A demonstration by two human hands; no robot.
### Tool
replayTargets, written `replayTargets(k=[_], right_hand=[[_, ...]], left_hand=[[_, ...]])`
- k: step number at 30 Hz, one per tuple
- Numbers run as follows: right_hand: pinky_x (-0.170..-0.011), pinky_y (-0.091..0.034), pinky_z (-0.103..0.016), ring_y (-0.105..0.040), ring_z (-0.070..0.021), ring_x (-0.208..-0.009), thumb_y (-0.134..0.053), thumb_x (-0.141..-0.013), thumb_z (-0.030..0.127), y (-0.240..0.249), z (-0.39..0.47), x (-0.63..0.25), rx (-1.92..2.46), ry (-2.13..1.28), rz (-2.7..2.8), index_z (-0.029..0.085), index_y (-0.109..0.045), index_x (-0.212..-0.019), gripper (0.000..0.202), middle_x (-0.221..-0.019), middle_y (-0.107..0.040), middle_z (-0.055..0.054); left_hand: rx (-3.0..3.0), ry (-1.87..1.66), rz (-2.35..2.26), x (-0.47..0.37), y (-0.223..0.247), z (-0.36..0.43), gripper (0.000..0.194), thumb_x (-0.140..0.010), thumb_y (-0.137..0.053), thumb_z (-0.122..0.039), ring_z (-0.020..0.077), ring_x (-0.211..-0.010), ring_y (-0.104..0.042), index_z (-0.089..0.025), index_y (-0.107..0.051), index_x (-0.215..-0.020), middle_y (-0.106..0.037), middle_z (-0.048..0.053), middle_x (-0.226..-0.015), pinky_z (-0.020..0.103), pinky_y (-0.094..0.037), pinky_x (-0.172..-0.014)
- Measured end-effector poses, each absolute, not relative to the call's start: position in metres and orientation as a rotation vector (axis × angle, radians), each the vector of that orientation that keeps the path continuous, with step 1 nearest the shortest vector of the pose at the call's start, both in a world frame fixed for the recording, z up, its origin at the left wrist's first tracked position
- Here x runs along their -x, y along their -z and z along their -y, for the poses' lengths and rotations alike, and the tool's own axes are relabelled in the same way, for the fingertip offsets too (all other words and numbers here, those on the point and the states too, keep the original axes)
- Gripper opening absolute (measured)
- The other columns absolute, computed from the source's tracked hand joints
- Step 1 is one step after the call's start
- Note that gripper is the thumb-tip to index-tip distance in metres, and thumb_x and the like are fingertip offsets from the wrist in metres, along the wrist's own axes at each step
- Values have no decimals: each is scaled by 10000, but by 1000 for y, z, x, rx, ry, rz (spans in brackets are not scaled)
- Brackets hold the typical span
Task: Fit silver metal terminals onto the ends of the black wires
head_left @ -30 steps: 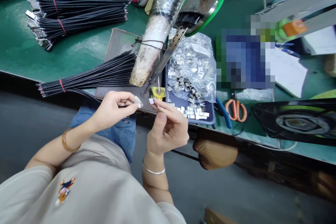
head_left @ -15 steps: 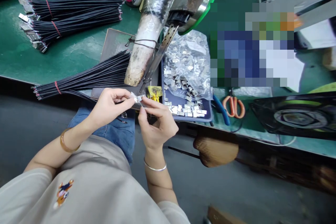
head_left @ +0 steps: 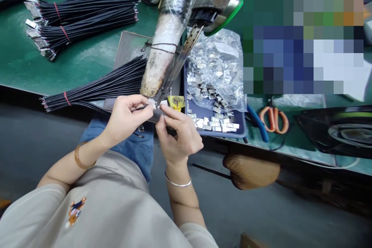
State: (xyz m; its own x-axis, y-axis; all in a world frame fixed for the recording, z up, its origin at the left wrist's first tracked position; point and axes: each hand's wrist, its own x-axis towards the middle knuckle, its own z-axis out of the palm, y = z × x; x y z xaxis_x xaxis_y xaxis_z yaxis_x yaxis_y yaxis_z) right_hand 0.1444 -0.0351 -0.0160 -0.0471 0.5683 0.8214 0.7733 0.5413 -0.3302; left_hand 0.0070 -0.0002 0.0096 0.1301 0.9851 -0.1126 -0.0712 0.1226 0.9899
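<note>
Left hand pinches a black cable; right hand half-curls, hold unclear; rear bundles bear metal connectors, front bundle shows none.

Pale glare marks the green tabletop, deep shadow lies beneath, and pixelation covers the upper right.

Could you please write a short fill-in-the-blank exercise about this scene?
The left hand holds a cable coloured ____.
Loose metal connectors and a plastic bag share one ____.
The bangle on the right wrist is ____.
Bands around the cable bundles are ____.
Missing words: black; tray; silver; red.
</note>
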Motion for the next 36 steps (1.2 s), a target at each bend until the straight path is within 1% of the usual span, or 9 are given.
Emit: replayTargets(k=[6,8,12,14,17,21,24,30,36], right_hand=[[-729,-664,-248,-789,-164,-812,-675,-852,79,16,34,-147,1087,294,1754,243,-569,-814,199,-921,-809,-24],[-715,-662,-243,-789,-160,-801,-670,-857,86,18,35,-148,1076,297,1765,244,-560,-816,196,-910,-811,-21],[-715,-657,-259,-790,-164,-830,-665,-867,87,20,39,-148,1155,127,1697,232,-582,-866,167,-1017,-807,-45],[-708,-655,-273,-791,-183,-882,-665,-873,92,19,39,-147,1213,37,1649,223,-605,-895,146,-1063,-799,-62],[-699,-650,-271,-788,-190,-913,-680,-874,102,14,37,-145,1251,-3,1638,214,-633,-902,125,-1010,-804,-56],[-733,-654,-311,-786,-196,-914,-693,-873,119,6,35,-143,1265,32,1650,217,-637,-867,113,-979,-804,-41],[-772,-658,-350,-786,-202,-912,-689,-869,122,3,36,-143,1266,35,1658,223,-621,-837,126,-1012,-802,-49],[-756,-644,-298,-784,-177,-877,-685,-863,102,6,39,-144,1260,10,1660,224,-600,-835,151,-995,-802,-51],[-782,-633,-302,-779,-181,-897,-712,-857,103,2,37,-143,1259,38,1677,232,-635,-864,151,-981,-799,-37]], left_hand=[[-1117,-1057,-1137,-8,-12,0,152,-677,-659,-263,79,-546,-467,-124,-718,-666,-583,-3,-574,193,-386,-513],[-1121,-1040,-1133,-8,-12,0,140,-669,-655,-258,75,-533,-442,-127,-691,-636,-551,-12,-553,193,-357,-499],[-1128,-1008,-1150,-7,-11,2,128,-666,-644,-240,54,-497,-347,-125,-663,-614,-459,-38,-511,188,-273,-466],[-1124,-1005,-1165,-8,-11,3,126,-666,-642,-241,57,-506,-353,-122,-675,-638,-461,-38,-521,188,-283,-471],[-1125,-1028,-1177,-9,-13,4,139,-669,-645,-250,58,-512,-358,-119,-691,-668,-470,-38,-537,187,-297,-470],[-1134,-1067,-1186,-11,-19,3,134,-676,-648,-247,45,-493,-301,-121,-690,-663,-451,-51,-529,181,-277,-448],[-1138,-1073,-1208,-11,-21,3,134,-680,-644,-250,48,-496,-302,-127,-693,-656,-455,-50,-524,180,-280,-449],[-1154,-1000,-1216,-10,-17,6,159,-683,-638,-260,49,-486,-337,-113,-698,-692,-454,-48,-525,184,-275,-449],[-1224,-1048,-1231,-11,-20,7,156,-699,-615,-262,45,-484,-253,-128,-691,-673,-398,-62,-513,185,-242,-440]])
